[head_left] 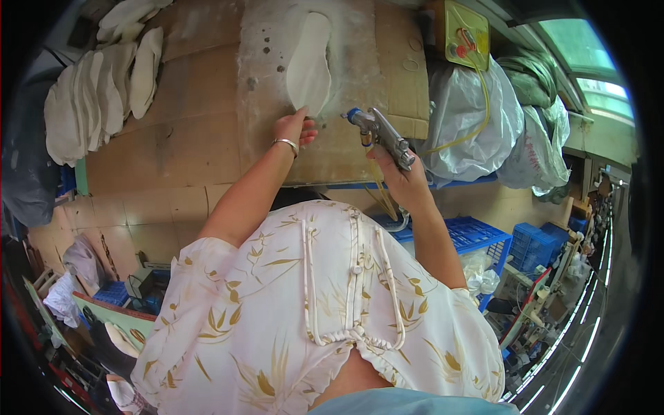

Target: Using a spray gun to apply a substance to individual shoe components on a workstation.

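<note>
A pale, foot-shaped insole (309, 66) lies on a whitened, stained board (263, 104) on top of the brown cardboard-covered table. My left hand (296, 130), with a bangle at the wrist, pinches the insole's near end between thumb and fingers. In my right hand (404, 178) is a metal spray gun (387, 138) with a blue ring at its nozzle. The nozzle points up and left, toward the board, a little to the right of the insole and apart from it. A thin yellowish hose hangs below the gun.
Several stacked insoles (90, 104) lie at the table's far left. At the far right stands a yellow container (467, 34) with a yellow tube (487, 104), beside plastic bags (470, 117). Blue crates (477, 235) stand low to the right, below the table edge.
</note>
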Available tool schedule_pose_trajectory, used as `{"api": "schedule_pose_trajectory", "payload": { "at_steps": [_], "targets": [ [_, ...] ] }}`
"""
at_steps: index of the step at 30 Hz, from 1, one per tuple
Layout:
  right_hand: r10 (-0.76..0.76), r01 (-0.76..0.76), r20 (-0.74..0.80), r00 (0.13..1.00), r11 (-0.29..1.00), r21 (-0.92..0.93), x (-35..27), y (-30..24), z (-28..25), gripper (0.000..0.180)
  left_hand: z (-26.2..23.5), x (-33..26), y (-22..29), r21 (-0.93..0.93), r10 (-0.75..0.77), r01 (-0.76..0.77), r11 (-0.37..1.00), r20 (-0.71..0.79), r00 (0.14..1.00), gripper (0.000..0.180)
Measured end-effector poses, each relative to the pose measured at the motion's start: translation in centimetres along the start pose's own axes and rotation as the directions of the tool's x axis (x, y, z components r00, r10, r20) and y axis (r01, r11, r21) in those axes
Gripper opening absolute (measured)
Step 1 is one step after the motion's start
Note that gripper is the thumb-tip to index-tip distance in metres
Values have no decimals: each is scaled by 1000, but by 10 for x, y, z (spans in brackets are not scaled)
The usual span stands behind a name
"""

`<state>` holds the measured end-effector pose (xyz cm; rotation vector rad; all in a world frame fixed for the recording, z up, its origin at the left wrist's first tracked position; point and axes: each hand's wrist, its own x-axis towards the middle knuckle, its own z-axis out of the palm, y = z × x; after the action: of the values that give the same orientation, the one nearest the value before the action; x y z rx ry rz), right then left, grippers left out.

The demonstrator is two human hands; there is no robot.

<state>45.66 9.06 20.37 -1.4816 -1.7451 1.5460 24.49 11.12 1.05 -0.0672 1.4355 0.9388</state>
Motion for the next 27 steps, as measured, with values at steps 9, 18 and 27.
{"api": "schedule_pose_trajectory", "payload": {
  "at_steps": [9,18,27],
  "targets": [
    [-110,101,-79,991,988,-113,1,0,18,16,-9,15,-2,29,67,-68,997,34,997,18],
    [-67,50,-129,989,990,-134,8,-8,29,21,-13,18,-4,72,71,-75,995,61,996,19],
    [-37,21,-117,992,991,-135,15,-4,32,21,-15,22,-4,109,66,-74,991,69,995,18]
  ]
}}
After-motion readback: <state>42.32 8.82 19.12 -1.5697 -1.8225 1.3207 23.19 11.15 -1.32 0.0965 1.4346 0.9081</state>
